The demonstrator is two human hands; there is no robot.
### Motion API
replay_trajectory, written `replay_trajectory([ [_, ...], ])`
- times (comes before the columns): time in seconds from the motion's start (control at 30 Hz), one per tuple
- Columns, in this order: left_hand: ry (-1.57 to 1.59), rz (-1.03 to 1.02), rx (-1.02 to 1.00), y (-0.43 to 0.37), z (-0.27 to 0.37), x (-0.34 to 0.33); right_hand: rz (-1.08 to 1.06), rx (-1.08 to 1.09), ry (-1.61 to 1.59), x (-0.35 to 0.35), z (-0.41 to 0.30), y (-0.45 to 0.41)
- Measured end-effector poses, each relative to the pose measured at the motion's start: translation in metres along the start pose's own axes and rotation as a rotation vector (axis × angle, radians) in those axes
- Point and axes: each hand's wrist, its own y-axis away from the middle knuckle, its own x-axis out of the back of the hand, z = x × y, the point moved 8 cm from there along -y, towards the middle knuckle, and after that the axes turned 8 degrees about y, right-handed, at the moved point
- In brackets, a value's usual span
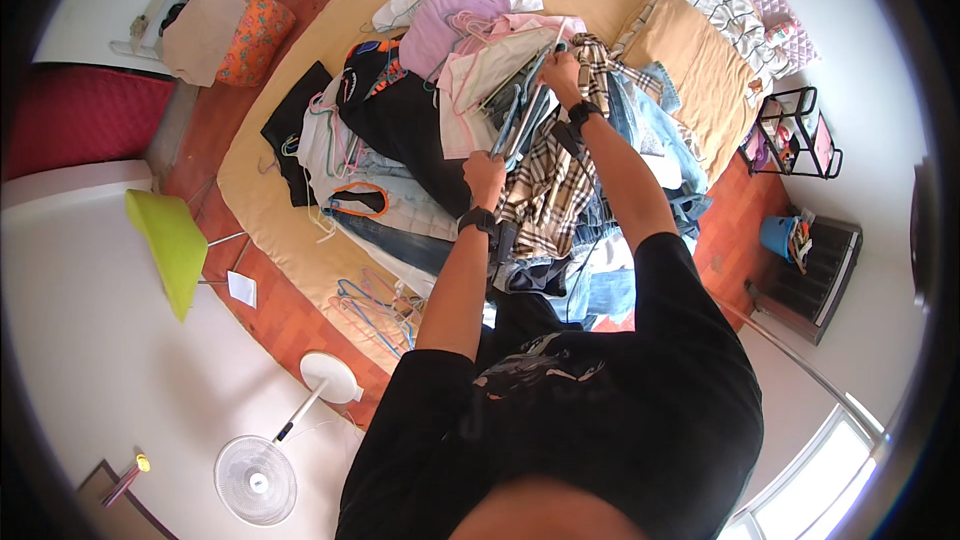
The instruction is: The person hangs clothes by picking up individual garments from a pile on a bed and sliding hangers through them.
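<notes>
Both hands are over a heap of clothes on the bed. My left hand (484, 174) grips the near end of some light blue and white clothes hangers (516, 127). At their far end, my right hand (561, 75) is closed around them. Dark cloth (501, 111) lies against the hangers; whether it hangs on them I cannot tell. A beige plaid shirt (551, 199) spreads beneath and to the right of my hands. To the left are a pale pink garment (459, 109) and a black garment (397, 120) with a shark-mouth print.
Loose hangers (371, 307) lie on the bed's near left edge. Denim clothes (634, 116) are piled at the right. Beyond the tan bedsheet (277, 97) stand a green chair (169, 247), a white pedestal fan (256, 480) and a black rack (799, 131).
</notes>
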Motion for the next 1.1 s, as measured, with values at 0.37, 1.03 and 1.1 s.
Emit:
replay_trajectory([
  [0.37, -0.134, 0.077, -0.167, 0.020, 0.012, 0.000, 0.034, -0.039, -0.064, -0.002, -0.022, 0.013],
  [1.03, 0.251, -0.158, 0.052, -0.010, -0.029, -0.025, -0.064, -0.132, -0.069, -0.016, -0.023, 0.002],
  [1.1, 0.124, -0.132, -0.046, -0.033, -0.046, -0.028, -0.096, -0.181, -0.185, -0.018, -0.022, 0.005],
])
